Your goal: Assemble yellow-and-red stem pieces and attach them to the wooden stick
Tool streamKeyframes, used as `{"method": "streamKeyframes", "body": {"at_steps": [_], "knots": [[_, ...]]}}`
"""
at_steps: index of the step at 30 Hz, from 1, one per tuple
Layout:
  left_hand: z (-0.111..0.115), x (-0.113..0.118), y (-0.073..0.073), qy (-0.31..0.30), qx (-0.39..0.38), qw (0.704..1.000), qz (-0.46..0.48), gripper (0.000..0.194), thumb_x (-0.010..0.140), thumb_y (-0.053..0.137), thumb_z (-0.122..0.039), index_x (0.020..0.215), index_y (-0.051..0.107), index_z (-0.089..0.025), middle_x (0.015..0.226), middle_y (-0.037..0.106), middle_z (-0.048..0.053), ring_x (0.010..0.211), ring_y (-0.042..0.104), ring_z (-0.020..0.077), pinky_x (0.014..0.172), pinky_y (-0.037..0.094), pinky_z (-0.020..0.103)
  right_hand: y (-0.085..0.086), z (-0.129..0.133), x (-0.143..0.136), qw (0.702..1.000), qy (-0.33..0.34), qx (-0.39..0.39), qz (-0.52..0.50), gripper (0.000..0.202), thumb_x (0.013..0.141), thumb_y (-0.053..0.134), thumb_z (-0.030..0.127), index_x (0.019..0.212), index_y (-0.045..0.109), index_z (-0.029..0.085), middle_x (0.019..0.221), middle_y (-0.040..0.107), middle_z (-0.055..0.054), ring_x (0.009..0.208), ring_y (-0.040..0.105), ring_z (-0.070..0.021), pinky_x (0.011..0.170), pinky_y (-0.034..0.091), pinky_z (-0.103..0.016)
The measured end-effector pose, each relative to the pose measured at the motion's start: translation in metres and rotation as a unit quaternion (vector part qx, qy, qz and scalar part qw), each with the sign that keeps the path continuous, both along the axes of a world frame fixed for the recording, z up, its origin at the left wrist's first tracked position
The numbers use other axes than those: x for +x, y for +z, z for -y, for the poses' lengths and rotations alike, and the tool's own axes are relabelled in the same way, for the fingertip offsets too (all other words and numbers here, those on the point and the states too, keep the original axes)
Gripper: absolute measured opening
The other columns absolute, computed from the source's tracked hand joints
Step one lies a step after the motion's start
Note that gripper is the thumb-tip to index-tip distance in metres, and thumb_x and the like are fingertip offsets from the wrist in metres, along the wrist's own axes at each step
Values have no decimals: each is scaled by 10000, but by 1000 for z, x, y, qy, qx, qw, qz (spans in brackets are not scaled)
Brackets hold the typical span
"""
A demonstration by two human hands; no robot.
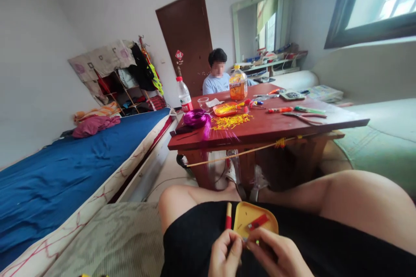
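Observation:
My left hand (224,254) and my right hand (278,252) meet fingertip to fingertip over my lap. Thumb and forefinger are pinched together on each, around something too small to name; a speck of green shows by the right fingers. Just beyond them, a yellow tray (242,212) rests on the black cloth over my lap. In it lie a red object like a lighter (259,221) and a few tiny dark bits. Left of the tray is a red-and-tan stick (229,214), its lower end close to my left hand.
Ahead stands a red table (269,121) with purple strands (197,118), yellow pieces (232,121), pliers (307,117), a water bottle (184,95) and a jug of orange liquid (238,84). A thin rod (227,157) crosses its front. Someone sits behind it. A blue bed (81,160) is left.

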State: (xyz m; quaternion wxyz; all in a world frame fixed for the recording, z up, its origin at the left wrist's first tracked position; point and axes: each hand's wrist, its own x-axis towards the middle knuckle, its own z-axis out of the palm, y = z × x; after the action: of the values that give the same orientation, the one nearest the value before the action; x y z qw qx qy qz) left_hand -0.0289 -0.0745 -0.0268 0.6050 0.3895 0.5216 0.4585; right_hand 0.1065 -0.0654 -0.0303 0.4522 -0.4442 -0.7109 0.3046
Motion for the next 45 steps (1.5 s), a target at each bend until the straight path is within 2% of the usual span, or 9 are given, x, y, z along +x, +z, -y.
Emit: {"method": "streamKeyframes", "body": {"at_steps": [2,5,8,12,18,24,33,45], "knots": [[-4,0,0,-23,-2,997,67,461,586,680,-583,604,511,-154,429,299,-95,408,228,43,434,163,200,8,0,3,994,43,-82,-57,389,866,416,459,666,554,155,530,529,13,470,465,-99,460,395,-169],[-6,1,3,-31,-13,992,122,436,596,695,-550,609,501,-159,427,259,-104,408,182,41,444,131,203,17,1,5,973,74,-168,-139,397,821,452,507,642,517,158,556,479,12,518,428,-109,493,399,-193],[-5,2,4,-30,-18,990,137,408,613,704,-512,606,512,-152,443,289,-94,416,197,40,449,140,198,18,2,3,955,86,-215,-185,412,775,483,551,627,494,166,564,439,18,539,393,-116,511,384,-213],[-2,2,2,-25,-22,989,147,389,621,717,-474,592,522,-138,473,334,-80,446,236,43,463,172,189,13,2,0,942,89,-252,-203,391,756,518,529,613,476,168,589,443,14,583,388,-127,566,363,-233],[0,8,5,-18,-18,980,199,356,625,729,-417,569,508,-144,507,408,-50,498,348,67,506,267,185,16,1,-4,918,115,-293,-242,372,742,523,517,617,439,177,574,415,23,562,366,-126,544,327,-248],[1,10,9,-42,-10,973,228,355,656,700,-396,567,448,-162,498,359,-60,488,327,69,495,264,192,22,3,-4,911,124,-300,-253,329,742,539,458,610,432,177,578,415,21,569,371,-126,554,332,-254],[-1,3,3,-89,2,978,190,363,693,649,-438,593,425,-171,521,337,-62,498,310,72,499,261,200,13,2,-8,899,131,-296,-297,322,745,540,445,609,426,177,556,428,26,536,373,-114,521,318,-239],[1,9,12,-65,8,982,175,366,667,668,-434,568,432,-171,505,299,-72,484,303,70,489,260,190,18,4,-6,906,135,-295,-272,248,761,515,357,616,427,176,576,416,29,564,371,-117,549,329,-239]]}}
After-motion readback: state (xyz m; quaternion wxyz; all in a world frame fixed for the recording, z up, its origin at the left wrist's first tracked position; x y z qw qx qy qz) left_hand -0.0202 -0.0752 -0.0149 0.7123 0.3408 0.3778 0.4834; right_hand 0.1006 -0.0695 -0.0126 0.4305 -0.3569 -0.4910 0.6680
